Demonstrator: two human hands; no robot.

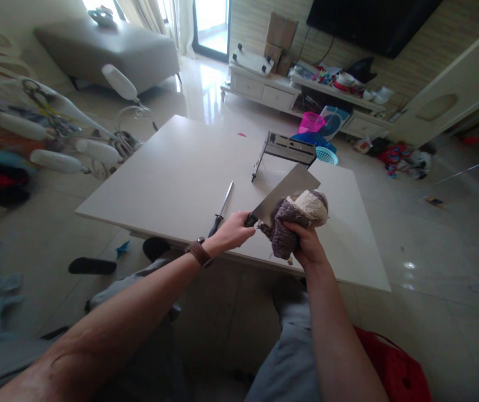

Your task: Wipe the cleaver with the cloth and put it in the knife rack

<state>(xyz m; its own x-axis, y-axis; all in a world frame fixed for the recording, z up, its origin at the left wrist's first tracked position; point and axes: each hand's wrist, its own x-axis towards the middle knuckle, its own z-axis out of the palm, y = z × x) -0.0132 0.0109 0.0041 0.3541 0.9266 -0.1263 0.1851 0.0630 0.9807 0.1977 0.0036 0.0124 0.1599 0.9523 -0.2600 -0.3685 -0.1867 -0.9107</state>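
My left hand [235,230], with a brown watch on the wrist, is closed round the black handle of a cleaver [287,190]. Its broad grey blade points up and to the right above the table. In my right hand [309,243] is a bunched towel [292,223], brown and cream, whose folds cover part of the blade's lower side. Left of the cleaver a sharpening steel [225,204] with a black handle lies on the white table [159,173]. Behind the blade stands a metal-topped knife block or rack [288,148], and I cannot tell which.
A chandelier [118,84] with white shades rises at the left, close to the table. Past the table are a pink basket [311,121], a light blue basket [326,155] and a low cabinet [260,89]. A red bag [394,363] sits beside my right leg.
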